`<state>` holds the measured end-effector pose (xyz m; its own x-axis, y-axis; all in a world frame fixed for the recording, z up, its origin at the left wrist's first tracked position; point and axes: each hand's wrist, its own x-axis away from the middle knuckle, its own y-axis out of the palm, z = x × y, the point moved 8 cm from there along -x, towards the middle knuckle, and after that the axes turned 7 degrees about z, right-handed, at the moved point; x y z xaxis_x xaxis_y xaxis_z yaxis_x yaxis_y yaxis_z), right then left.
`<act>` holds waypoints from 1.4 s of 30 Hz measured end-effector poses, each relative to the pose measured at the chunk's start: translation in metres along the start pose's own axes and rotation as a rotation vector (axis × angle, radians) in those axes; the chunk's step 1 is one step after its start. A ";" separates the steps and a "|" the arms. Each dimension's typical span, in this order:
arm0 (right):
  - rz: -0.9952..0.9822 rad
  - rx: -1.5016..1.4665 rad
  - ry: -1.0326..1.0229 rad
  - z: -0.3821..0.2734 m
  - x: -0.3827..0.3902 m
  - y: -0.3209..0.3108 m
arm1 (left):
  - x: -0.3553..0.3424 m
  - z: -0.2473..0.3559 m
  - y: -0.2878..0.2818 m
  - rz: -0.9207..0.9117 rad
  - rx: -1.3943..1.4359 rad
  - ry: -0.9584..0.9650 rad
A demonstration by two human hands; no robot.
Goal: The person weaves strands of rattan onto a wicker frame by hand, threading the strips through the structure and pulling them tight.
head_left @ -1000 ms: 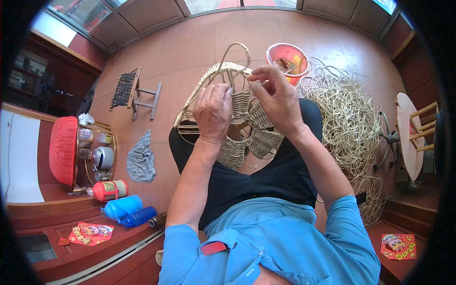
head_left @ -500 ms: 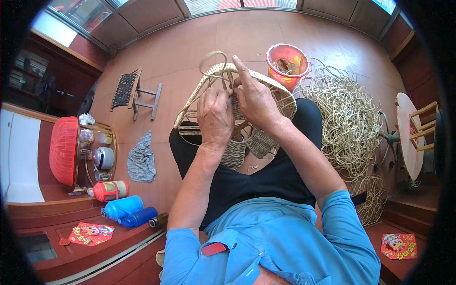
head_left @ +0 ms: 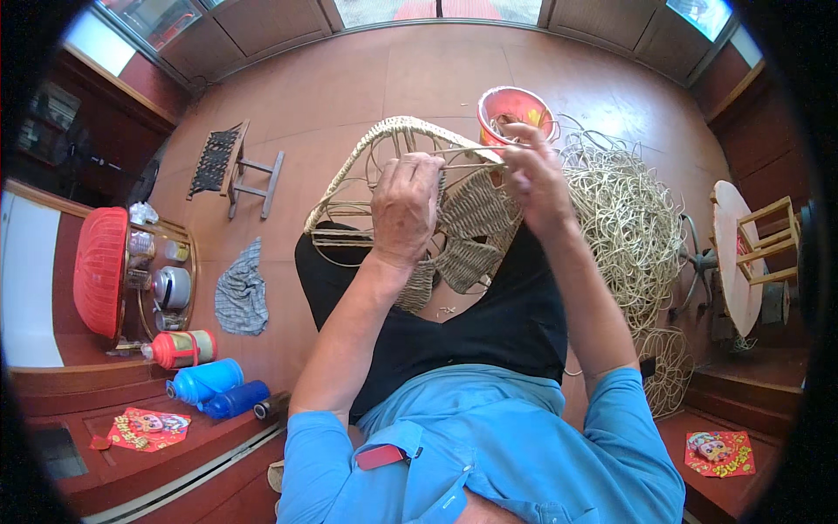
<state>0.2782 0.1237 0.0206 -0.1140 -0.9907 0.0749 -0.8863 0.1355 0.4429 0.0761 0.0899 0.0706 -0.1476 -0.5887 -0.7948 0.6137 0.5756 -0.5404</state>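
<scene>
A wicker frame (head_left: 393, 127) rests across my lap, its curved rim wrapped in pale cane. Inside the rim are tightly woven, petal-like panels (head_left: 476, 206) and some open bars on the left. My left hand (head_left: 406, 208) lies back up over the middle of the frame, fingers closed. From it a cane strand (head_left: 473, 150) stretches to the right, drawn out to my right hand (head_left: 541, 179). That hand is raised by the frame's right edge, pinching the strand; its fingers are partly smeared by motion.
A red bucket (head_left: 515, 103) stands beyond the frame. A big tangle of cane (head_left: 624, 227) covers the floor at right, near a round wooden stool (head_left: 733, 258). To the left are a small stool (head_left: 229, 166), a grey cloth (head_left: 242, 293) and several flasks (head_left: 205, 382).
My right hand has moved right, away from my left hand, pulling the strand out straight. The strand's loop above the rim is gone. My left hand stays on the frame.
</scene>
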 end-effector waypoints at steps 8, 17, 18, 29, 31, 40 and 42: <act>0.369 -0.047 -0.215 -0.098 -0.023 -0.253 | -0.010 -0.011 0.024 -0.142 0.017 -0.173; 0.867 -0.090 -0.122 -0.111 0.037 -0.499 | -0.015 -0.005 0.031 -0.156 0.018 -0.191; 0.929 -0.105 -0.119 -0.106 0.046 -0.511 | -0.016 -0.003 0.031 -0.140 0.006 -0.165; 1.238 -0.137 0.037 -0.038 0.092 -0.556 | -0.021 0.003 0.047 -0.110 -0.257 -0.135; 1.138 -0.125 0.115 -0.022 0.080 -0.536 | -0.021 0.005 0.050 -0.114 -0.254 -0.160; 0.706 0.448 0.043 -0.022 0.032 -0.353 | -0.018 0.005 0.044 -0.041 -0.118 -0.297; 0.635 0.690 0.053 -0.032 0.022 -0.306 | -0.013 -0.002 0.047 -0.079 0.040 -0.432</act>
<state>0.5614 0.0609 -0.0846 -0.6619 -0.7304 0.1688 -0.7375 0.5942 -0.3209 0.1055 0.1257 0.0545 0.1375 -0.8179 -0.5587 0.6442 0.5023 -0.5767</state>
